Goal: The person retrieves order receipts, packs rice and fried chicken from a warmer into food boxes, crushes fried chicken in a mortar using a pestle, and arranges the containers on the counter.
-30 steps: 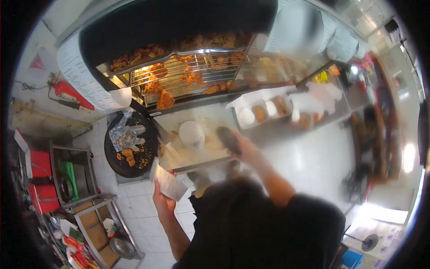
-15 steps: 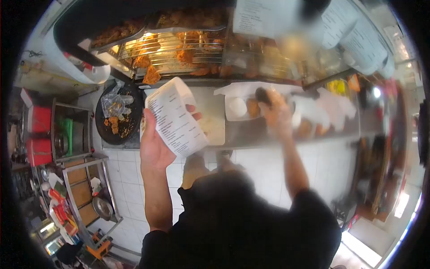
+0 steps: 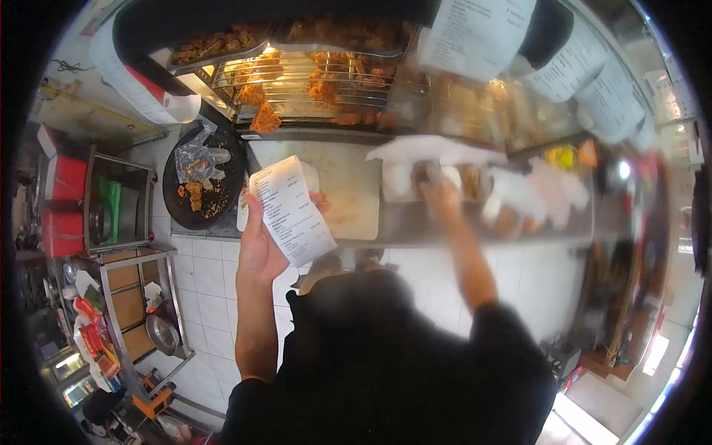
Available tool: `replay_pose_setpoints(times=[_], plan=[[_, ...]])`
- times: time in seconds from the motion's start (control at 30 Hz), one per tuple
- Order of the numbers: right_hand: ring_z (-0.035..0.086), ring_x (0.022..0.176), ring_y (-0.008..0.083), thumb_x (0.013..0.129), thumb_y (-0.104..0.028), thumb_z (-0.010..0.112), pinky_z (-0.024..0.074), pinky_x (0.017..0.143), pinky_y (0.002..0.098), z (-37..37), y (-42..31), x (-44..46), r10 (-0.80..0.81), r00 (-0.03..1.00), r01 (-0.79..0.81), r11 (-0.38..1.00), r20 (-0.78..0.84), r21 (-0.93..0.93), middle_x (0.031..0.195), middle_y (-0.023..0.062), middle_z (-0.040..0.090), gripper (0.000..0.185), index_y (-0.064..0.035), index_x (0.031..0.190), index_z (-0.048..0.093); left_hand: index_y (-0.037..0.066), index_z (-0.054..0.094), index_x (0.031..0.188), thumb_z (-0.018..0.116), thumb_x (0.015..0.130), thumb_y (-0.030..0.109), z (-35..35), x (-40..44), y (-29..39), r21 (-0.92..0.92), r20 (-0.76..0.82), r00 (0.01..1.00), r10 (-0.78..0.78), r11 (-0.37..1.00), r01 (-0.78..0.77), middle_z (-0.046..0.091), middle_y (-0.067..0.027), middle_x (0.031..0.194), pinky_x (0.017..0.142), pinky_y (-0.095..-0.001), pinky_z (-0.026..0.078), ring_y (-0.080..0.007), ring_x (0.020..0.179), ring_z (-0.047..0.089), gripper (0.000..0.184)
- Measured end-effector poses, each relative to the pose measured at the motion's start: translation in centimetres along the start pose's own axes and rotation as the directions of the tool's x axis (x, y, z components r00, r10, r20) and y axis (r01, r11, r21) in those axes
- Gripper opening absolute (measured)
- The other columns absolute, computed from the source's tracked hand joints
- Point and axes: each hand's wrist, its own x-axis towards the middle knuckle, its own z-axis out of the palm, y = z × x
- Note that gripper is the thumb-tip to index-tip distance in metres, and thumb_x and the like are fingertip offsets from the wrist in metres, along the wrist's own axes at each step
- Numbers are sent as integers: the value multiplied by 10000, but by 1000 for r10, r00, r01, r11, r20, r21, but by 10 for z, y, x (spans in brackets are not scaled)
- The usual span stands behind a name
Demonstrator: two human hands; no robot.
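My left hand [image 3: 259,248] is closed on a long printed receipt [image 3: 293,211], held tilted above the cutting board [image 3: 348,185]. My right hand [image 3: 445,199] is smeared by motion and reaches over a paper-lined white box [image 3: 400,199]. At its fingertips is a small dark object [image 3: 424,172], too blurred to name. Inside the box, a pale rounded mound lies just left of these fingers. White paper [image 3: 437,150] rises along the back edge of the box.
Behind the counter, fried chicken pieces [image 3: 265,117] lie on a lit wire rack [image 3: 297,85]. At the left, a black pan [image 3: 178,211] holds a crumpled plastic glove [image 3: 196,159] and crumbs. Printed slips [image 3: 478,37] hang overhead. Wrapped food [image 3: 512,200] sits at the right.
My right hand has moved slightly left and lower over the box, the dark object with it. The receipt is still in my left hand, turned a little. The camera view has shifted.
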Motion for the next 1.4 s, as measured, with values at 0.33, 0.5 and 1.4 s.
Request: replay_pose_setpoints(times=[0.33,0.5,1.4], plan=[[598,1082,324,825,-254,656,486,884,422,-74,-65,16,241,967,-251,957,82,146,1108,156,648,344,-92,1128,653,63,371,1438,261,904,724,-30,-11,24,-46,-33,999,31,998,-32,514,-220,1331,976,-604,441,-384,1245,499,857],[600,1069,307,849,-314,626,480,891,426,-7,17,60,-166,888,298,917,428,-264,1052,161,658,332,-89,1092,649,61,334,1457,260,886,743,-45,-14,37,-31,35,999,18,999,-17,495,-223,1351,974,-633,429,-387,1254,489,892],[601,1062,244,1001,-275,477,521,818,354,169,-350,63,-654,750,181,350,101,919,1200,111,614,398,-40,1317,534,16,319,1456,293,961,602,-102,-124,176,-378,56,921,386,862,-338,415,-198,1449,1084,-585,327,-367,1330,416,768]])
